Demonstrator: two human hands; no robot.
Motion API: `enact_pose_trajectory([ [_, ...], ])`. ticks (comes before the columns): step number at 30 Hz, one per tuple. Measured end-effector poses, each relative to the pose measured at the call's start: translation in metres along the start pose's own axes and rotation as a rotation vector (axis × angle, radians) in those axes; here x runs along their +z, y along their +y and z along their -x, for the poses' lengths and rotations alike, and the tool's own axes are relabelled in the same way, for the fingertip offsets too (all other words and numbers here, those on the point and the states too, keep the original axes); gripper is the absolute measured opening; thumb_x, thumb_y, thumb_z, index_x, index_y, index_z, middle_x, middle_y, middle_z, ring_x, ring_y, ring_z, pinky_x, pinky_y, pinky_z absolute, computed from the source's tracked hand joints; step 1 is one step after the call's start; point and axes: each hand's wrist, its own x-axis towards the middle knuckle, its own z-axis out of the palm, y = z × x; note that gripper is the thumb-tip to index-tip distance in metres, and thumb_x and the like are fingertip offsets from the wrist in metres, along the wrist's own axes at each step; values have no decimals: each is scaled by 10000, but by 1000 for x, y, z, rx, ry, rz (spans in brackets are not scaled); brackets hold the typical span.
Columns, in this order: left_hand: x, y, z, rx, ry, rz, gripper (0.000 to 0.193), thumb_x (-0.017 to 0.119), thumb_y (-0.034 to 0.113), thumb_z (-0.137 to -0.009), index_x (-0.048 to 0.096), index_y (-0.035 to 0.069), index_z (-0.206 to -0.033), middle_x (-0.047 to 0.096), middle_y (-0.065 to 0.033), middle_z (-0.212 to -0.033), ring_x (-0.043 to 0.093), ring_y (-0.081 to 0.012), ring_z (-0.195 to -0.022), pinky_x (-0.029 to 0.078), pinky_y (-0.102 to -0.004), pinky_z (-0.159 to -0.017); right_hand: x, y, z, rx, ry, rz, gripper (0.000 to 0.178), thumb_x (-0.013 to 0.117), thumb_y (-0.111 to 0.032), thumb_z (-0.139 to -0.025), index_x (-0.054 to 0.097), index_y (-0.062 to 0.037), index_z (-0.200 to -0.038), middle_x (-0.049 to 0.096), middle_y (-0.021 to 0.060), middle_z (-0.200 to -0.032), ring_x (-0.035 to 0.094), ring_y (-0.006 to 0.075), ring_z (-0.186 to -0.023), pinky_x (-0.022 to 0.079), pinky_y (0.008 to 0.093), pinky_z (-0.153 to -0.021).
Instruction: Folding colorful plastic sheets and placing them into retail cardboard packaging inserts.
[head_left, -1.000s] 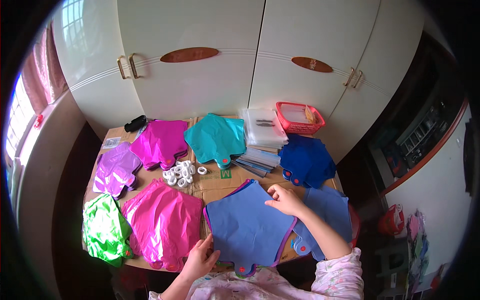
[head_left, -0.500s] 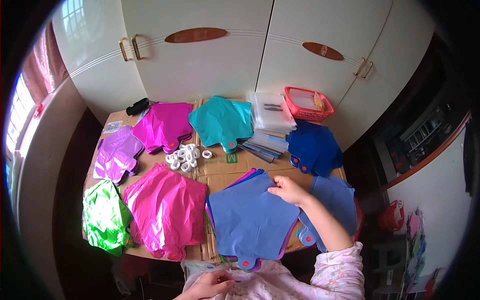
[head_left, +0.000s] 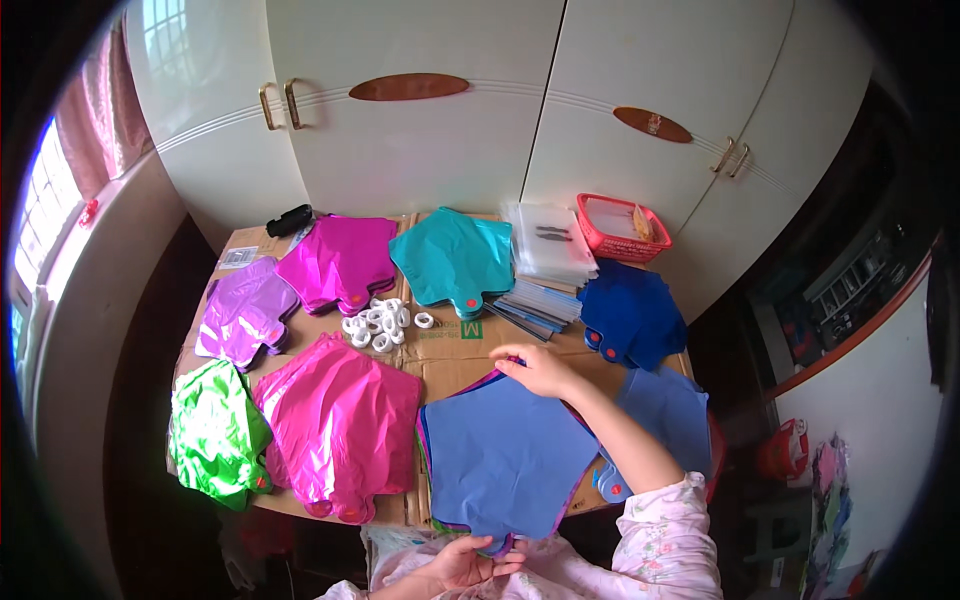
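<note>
Blue-topped stack of flat, star-shaped foil balloons (head_left: 510, 460) lies on the cardboard-covered bench (head_left: 440, 363), near side, right of a pink stack (head_left: 340, 430). Right hand (head_left: 535, 370) curved at its far corner, left hand (head_left: 465, 567) half-curled at its near tab (head_left: 493, 547); cannot tell whether either pinches.

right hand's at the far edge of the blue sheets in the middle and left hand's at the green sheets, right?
Not quite: the left hand isn't at the green sheets. The head view shows it at the near end of the blue sheets, by their tab. The right hand is at their far edge, as you say.
</note>
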Motion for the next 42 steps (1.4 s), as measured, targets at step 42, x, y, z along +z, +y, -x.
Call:
enact_pose_trajectory([
  [42, 21, -3, -14, -65, 203, -125, 350, 457, 242, -965, 483, -70, -1120, 593, -150, -1036, 587, -288, -1006, 456, -414, -986, -16, -36, -1, 345, -187, 510, 437, 569, -474, -869, 694, -56, -857, 682, 177, -868, 658, 313, -844, 508, 411, -751],
])
